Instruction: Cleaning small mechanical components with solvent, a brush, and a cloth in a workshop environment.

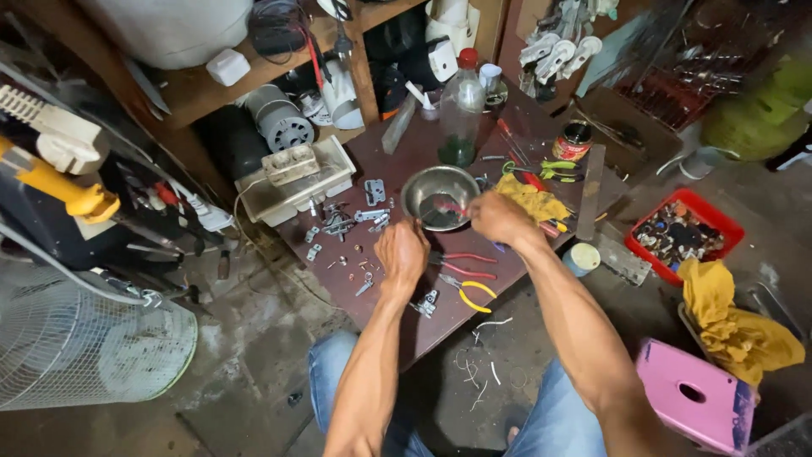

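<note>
A small steel bowl [440, 196] sits on a low dark brown table [397, 305]. My right hand [499, 218] is closed on a thin red-handled tool whose tip reaches into the bowl. My left hand [401, 252] hovers just left of the bowl's near rim with its fingers curled; whether it pinches a small part I cannot tell. Small metal brackets and screws [342, 222] lie scattered to the left of it. Red-handled pliers [463, 264] and yellow-handled pliers [469, 292] lie below my hands.
A yellow rag [533, 200], green-handled scissors [548, 171], a clear bottle [461, 108] and a small tin [573, 140] stand behind the bowl. A white plastic tray [296, 190] is at left, a red bin [683, 230] and pink stool [694, 396] at right, a fan guard [85, 343] on the floor.
</note>
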